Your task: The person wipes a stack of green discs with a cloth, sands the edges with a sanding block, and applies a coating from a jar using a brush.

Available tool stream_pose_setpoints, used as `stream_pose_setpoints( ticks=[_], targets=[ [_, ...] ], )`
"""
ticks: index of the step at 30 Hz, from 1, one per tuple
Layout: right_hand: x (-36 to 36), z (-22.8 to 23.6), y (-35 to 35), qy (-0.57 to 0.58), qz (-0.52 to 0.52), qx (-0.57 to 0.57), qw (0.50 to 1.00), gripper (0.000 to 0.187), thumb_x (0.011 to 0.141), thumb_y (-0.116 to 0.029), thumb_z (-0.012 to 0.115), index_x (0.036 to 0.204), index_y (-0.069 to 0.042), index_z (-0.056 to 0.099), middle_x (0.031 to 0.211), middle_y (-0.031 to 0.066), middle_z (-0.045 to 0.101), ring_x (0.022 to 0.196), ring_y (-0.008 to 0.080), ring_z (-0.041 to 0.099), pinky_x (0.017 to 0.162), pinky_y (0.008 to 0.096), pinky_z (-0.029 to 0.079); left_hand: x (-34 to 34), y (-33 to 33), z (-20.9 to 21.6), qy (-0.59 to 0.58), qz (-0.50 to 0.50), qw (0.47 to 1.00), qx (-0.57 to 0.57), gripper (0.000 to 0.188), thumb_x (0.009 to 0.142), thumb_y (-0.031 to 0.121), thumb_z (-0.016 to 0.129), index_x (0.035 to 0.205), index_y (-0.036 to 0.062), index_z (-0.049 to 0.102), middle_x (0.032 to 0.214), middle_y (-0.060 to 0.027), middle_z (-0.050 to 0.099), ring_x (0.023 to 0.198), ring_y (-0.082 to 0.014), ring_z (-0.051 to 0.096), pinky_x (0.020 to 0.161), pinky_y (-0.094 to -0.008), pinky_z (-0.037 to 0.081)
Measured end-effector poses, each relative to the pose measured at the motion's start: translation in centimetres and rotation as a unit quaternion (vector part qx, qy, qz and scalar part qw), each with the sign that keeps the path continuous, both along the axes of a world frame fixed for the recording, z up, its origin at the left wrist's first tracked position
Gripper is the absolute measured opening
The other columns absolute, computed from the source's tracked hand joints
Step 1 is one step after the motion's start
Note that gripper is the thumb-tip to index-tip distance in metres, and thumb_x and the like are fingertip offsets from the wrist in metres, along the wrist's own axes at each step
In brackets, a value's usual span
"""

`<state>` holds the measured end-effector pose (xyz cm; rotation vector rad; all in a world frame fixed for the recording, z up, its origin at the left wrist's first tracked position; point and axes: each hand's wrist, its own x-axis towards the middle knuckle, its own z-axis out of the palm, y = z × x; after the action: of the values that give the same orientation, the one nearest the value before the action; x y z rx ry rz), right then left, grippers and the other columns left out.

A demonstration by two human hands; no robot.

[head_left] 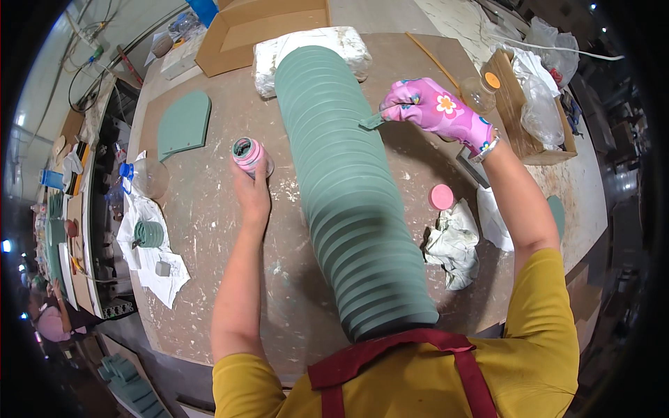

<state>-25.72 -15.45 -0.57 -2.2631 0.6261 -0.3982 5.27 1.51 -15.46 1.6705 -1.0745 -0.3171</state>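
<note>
A long, ridged green cylinder (348,188) lies lengthwise down the middle of the table, its far end resting on a white wrapped block (357,52). To its left, my bare left hand (252,182) is closed around a small open pink jar (259,159) with dark green stuff inside. My right hand (435,111), in a pink flowered glove, pinches a small flat green piece (372,122) against the cylinder's upper right side. Whether that piece is a scraper or a brush end is unclear. A pink lid (441,197) lies right of the cylinder, above a crumpled white cloth (453,245).
A flat green panel (185,124) lies at the far left, near a cardboard tray (261,31). A green coil (148,234) sits on white cloth at left. On the right are a wooden stick (432,59), an orange-capped jar (479,94) and a box (540,159) with plastic bags.
</note>
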Motion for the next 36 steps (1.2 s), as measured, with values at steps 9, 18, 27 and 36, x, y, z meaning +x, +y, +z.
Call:
stream_pose_setpoints(
  ticks=[9,18,27,36],
  targets=[
    [0.7,0.3,-0.7,0.017,-0.023,-0.011,1.000,0.020,0.086,-0.016,0.065,0.096,0.001,0.067,0.086,0.0130,0.065,0.081,0.0250,0.063,0.075,0.0347,0.049,0.1,0.2,0.1,-0.013,0.013,1.000,0.020,0.063,0.093,0.031,0.061,0.138,-0.0053,0.036,0.124,-0.0250,0.058,0.116,-0.0343,0.057,0.098,-0.0403,0.042],
    [2.1,0.8,-1.6,0.013,0.012,-0.026,0.999,0.022,0.087,-0.021,0.064,0.096,0.000,0.067,0.087,0.0135,0.066,0.081,0.0226,0.063,0.075,0.0335,0.048,-0.7,0.3,0.9,0.003,0.023,0.999,0.025,0.061,0.093,0.031,0.062,0.135,-0.0056,0.038,0.123,-0.0255,0.058,0.114,-0.0342,0.058,0.096,-0.0400,0.043],
    [4.3,1.0,-1.5,0.000,0.059,-0.092,0.994,0.021,0.085,-0.021,0.065,0.094,-0.002,0.068,0.082,0.0136,0.067,0.077,0.0255,0.064,0.074,0.0348,0.049,-0.4,0.2,0.6,0.001,0.017,1.000,-0.003,0.056,0.092,0.028,0.062,0.132,-0.0056,0.041,0.117,-0.0240,0.060,0.110,-0.0329,0.059,0.095,-0.0396,0.044],
    [1.2,-1.5,-1.2,-0.087,-0.140,-0.006,0.986,0.022,0.087,-0.020,0.066,0.093,0.000,0.068,0.081,0.0069,0.063,0.073,0.0143,0.056,0.070,0.0274,0.046,-0.3,0.3,0.7,0.003,0.001,1.000,0.002,0.055,0.092,0.027,0.062,0.132,-0.0052,0.041,0.117,-0.0227,0.060,0.111,-0.0315,0.059,0.097,-0.0388,0.043]
  ],
)
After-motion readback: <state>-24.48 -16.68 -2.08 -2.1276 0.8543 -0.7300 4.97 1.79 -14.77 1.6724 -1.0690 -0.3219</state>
